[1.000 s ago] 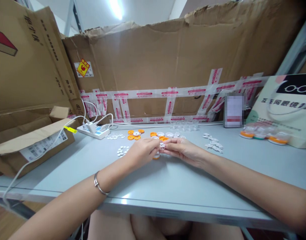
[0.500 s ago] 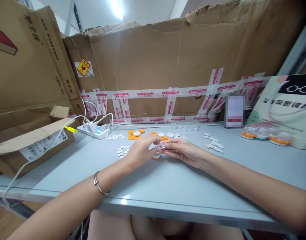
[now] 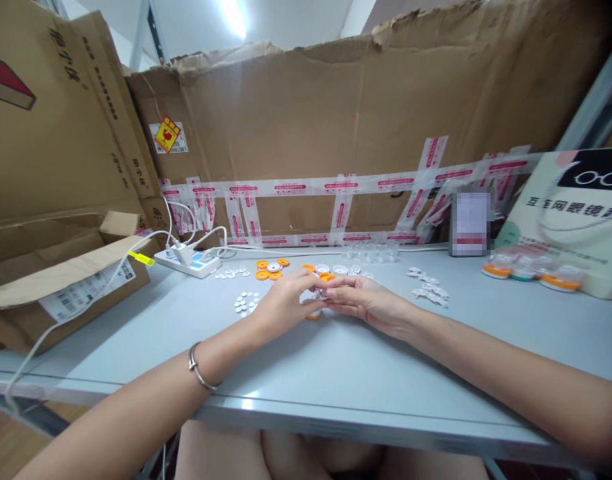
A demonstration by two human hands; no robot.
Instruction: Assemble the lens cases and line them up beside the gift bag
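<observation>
Over the table [image 3: 336,373], the left hand [image 3: 281,303] and right hand [image 3: 366,300] meet fingertip to fingertip, both pinched on a tiny white part [image 3: 322,293] just above an orange cap [image 3: 313,314]; it looks light, stiff, slippery plastic, best held by its rim. Beyond lie white discs [image 3: 245,301], orange rings [image 3: 269,268] and a power strip [image 3: 186,261]
</observation>
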